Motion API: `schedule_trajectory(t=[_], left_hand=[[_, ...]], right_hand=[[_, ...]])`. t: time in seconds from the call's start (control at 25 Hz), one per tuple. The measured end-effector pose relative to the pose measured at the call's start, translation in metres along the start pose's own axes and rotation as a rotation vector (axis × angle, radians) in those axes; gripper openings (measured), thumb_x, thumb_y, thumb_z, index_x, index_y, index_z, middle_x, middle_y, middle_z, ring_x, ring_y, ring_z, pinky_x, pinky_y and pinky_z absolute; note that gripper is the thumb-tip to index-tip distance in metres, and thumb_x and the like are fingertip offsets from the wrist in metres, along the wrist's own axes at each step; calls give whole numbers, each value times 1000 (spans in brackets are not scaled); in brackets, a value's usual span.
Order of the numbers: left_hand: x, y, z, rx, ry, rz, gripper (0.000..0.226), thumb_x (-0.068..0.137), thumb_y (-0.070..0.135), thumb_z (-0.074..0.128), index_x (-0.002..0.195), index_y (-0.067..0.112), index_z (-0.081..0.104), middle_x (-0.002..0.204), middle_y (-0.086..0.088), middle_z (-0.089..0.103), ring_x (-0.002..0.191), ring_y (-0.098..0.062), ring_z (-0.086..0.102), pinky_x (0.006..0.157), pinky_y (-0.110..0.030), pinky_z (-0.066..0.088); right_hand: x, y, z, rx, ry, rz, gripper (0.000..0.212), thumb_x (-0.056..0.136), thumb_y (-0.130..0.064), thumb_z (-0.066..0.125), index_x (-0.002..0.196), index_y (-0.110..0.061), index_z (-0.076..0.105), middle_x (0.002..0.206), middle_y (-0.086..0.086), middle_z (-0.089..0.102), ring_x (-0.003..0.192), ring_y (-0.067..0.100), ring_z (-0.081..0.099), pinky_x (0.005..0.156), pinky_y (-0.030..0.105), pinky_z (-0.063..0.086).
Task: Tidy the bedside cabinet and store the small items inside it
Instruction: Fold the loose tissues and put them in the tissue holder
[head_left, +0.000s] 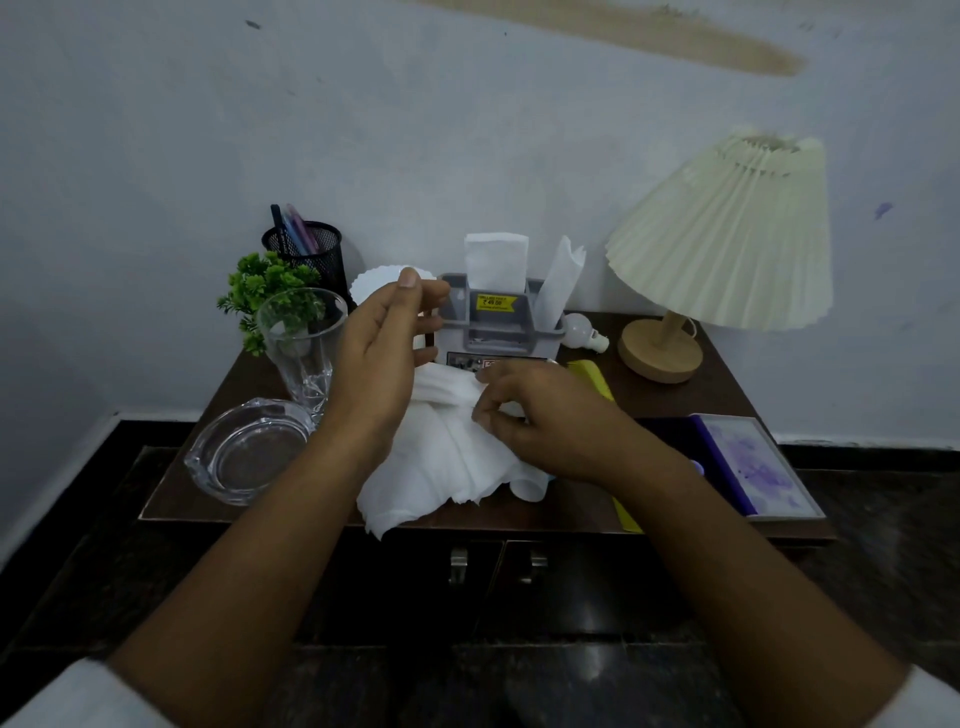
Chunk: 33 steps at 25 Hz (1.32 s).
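A crumpled heap of white tissue paper (441, 467) lies on the dark brown bedside cabinet (171, 499), hanging a little over its front edge. My right hand (540, 415) pinches the top of the tissue between thumb and fingers. Just left of the heap, my left hand (384, 353) hovers with fingers spread and holds nothing. Behind both hands stands a grey plastic organiser (498, 322) with a yellow price sticker and white tissues sticking up from it. The cabinet's two doors (493, 587) below are closed.
On the left stand a glass ashtray (249, 452), a tall drinking glass (304, 343), a small green plant (265, 291), a black mesh pen holder (306, 249) and a white plate (379, 286). On the right are a pleated lamp (722, 234), a bulb (584, 332), yellow paper (592, 379) and a purple-patterned box (753, 462).
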<state>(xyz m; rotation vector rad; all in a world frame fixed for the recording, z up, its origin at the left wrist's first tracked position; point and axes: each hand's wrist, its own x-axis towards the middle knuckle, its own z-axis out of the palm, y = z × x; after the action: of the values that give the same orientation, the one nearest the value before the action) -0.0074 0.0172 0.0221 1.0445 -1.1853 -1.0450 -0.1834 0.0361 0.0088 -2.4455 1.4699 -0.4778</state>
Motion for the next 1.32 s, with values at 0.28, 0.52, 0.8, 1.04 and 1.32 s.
schedule_trajectory(t=[0.28, 0.52, 0.8, 1.04, 1.32], left_hand=[[4, -2, -1, 8, 94, 124, 30, 108, 34, 45, 100, 24, 73, 101, 12, 75, 100, -5, 69, 88, -30, 57], [0, -12, 4, 172, 35, 250, 24, 102, 27, 59, 125, 24, 65, 123, 8, 66, 108, 3, 61, 85, -17, 53], [-11, -12, 26, -162, -117, -154, 42, 96, 18, 67, 137, 15, 56, 113, 1, 75, 101, -11, 72, 79, -28, 61], [-8, -13, 21, -74, -164, -64, 21, 91, 13, 72, 112, 10, 70, 98, -6, 78, 92, -20, 76, 69, -30, 61], [-6, -11, 20, -143, -206, 12, 16, 98, 6, 61, 112, 14, 65, 94, 0, 74, 90, -14, 72, 69, -31, 60]], right_hand=[[2, 4, -12, 102, 210, 129, 26, 95, -15, 59, 116, -15, 75, 116, 1, 73, 105, 16, 66, 91, 35, 53], [0, 6, -29, 549, 535, 321, 20, 91, -4, 65, 101, -18, 75, 91, -6, 73, 82, 2, 66, 72, 18, 52], [-2, -5, -37, 1229, 569, 377, 28, 90, 3, 67, 116, -6, 65, 87, 6, 76, 80, 16, 74, 62, 25, 58], [-2, -3, -31, 1078, 357, 418, 35, 87, -10, 75, 120, -11, 63, 103, 7, 78, 94, 23, 76, 73, 36, 62], [-1, 2, -30, 934, 630, 449, 20, 92, -11, 71, 95, -12, 52, 92, 21, 71, 84, 25, 73, 66, 37, 60]])
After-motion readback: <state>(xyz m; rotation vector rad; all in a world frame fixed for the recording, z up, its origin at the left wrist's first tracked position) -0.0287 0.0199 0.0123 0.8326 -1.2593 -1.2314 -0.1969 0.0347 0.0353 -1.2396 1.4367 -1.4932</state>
